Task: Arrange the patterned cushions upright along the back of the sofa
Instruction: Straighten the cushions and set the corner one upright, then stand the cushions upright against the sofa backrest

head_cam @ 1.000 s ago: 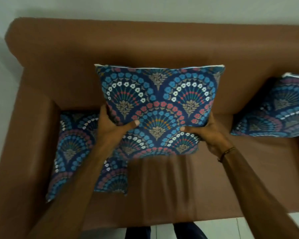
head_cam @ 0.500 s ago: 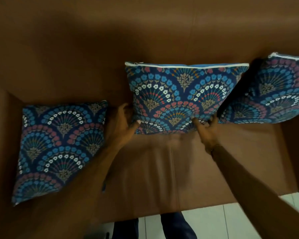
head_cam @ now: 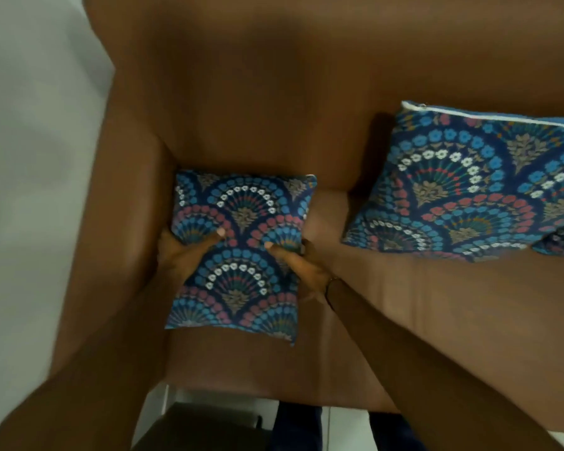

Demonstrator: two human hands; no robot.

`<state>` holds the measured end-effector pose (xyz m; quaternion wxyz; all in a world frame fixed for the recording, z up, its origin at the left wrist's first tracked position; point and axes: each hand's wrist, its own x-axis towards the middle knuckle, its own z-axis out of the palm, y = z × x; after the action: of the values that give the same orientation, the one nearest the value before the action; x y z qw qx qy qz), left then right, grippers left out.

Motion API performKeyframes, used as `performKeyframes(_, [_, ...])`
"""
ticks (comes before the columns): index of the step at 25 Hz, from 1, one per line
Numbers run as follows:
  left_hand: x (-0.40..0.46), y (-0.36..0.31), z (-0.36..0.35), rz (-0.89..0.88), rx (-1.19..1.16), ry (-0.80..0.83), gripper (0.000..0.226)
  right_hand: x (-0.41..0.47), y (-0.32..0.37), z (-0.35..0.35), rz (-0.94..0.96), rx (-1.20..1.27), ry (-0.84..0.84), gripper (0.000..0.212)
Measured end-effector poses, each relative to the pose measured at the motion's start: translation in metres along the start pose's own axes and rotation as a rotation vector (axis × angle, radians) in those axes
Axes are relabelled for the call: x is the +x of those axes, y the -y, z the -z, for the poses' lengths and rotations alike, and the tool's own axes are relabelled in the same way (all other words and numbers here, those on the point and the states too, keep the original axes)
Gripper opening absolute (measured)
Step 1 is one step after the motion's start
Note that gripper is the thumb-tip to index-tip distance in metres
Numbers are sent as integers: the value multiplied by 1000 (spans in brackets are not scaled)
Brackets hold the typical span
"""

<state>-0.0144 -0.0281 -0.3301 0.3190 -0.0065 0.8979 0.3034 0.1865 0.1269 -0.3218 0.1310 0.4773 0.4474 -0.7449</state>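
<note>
A blue patterned cushion [head_cam: 241,252] lies flat on the left end of the brown sofa's seat [head_cam: 420,320], beside the left armrest. My left hand [head_cam: 183,255] grips its left edge, thumb on top. On the opposite edge my right hand [head_cam: 303,268] holds it the same way. A second patterned cushion [head_cam: 469,187] with a white piped top edge leans upright against the sofa back [head_cam: 274,92] to the right. A corner of a third cushion [head_cam: 557,242] peeks out at the far right edge.
The left armrest [head_cam: 121,222] runs close along the held cushion. A pale wall [head_cam: 30,157] is beyond it. White floor tiles [head_cam: 342,424], a dark object [head_cam: 202,428] and my dark trouser legs show below the seat's front edge.
Both hands let go of the middle cushion, left upright against the back, and moved left onto the flat cushion, which they now grip. The view shifted left.
</note>
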Motion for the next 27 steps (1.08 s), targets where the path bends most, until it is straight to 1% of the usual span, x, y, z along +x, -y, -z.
performKeyframes(1, [6, 4, 5, 20, -58, 55, 146, 7, 5, -11, 4, 37, 25, 69])
performKeyframes(3, [11, 6, 11, 30, -134, 144, 137, 16, 8, -20, 38, 55, -26, 69])
performKeyframes(5, [5, 11, 15, -73, -238, 161, 116, 12, 0, -21, 112, 88, -138, 61])
performKeyframes(6, [0, 12, 17, -147, -281, 145, 108, 8, -4, -19, 185, 104, -218, 55])
performKeyframes(7, [-4, 9, 20, -220, -314, 133, 108, 3, -5, -15, 286, 115, -296, 57])
performKeyframes(9, [-1, -9, 27, -372, -337, 104, 114, 1, 6, -5, 485, 69, -385, 75])
performKeyframes(11, [16, -35, 31, -490, -356, 86, 117, 7, 32, -4, 589, -21, -437, 87])
performKeyframes(14, [37, -59, 36, -565, -291, 87, 120, 28, 54, -6, 642, -129, -494, 111])
performKeyframes(16, [41, -53, 38, -597, -227, 101, 117, 36, 55, -4, 639, -211, -494, 118])
performKeyframes(19, [39, -40, 40, -608, -182, 59, 108, 37, 53, 2, 632, -295, -489, 119])
performKeyframes(22, [37, -40, 42, -581, -172, 60, 99, 33, 60, 4, 635, -339, -522, 124])
performKeyframes(25, [36, -44, 47, -578, -164, 74, 92, 31, 64, 2, 625, -354, -541, 118])
performKeyframes(27, [35, -45, 47, -592, -151, 56, 93, 33, 65, 0, 614, -323, -526, 116])
